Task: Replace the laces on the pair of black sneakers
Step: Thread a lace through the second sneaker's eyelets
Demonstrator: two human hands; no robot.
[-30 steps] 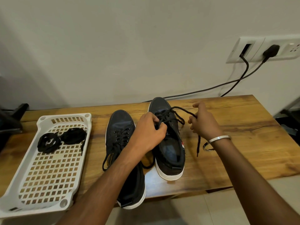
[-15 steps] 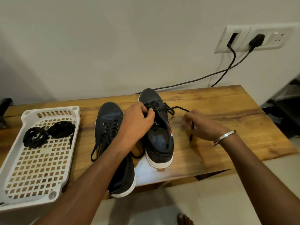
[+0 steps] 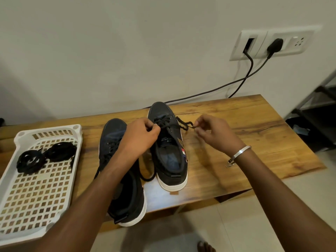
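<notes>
Since the frame half a second back, your right hand (image 3: pixel 214 133) has lifted off the desk (image 3: pixel 254 128) and now pinches the free end of the old lace (image 3: pixel 183 124) just right of the right sneaker (image 3: pixel 169 146). Your left hand (image 3: pixel 141 135) is pinched on the lace crossings over that shoe's upper eyelets. You look to be unthreading the old lace, early in the job. Next, draw the end clear through the eyelet while your left hand steadies the shoe. The left sneaker (image 3: pixel 116 131), under your left forearm, remains laced; the replacement laces (image 3: pixel 45 157) wait in the white basket (image 3: pixel 40 197), well to the left.
</notes>
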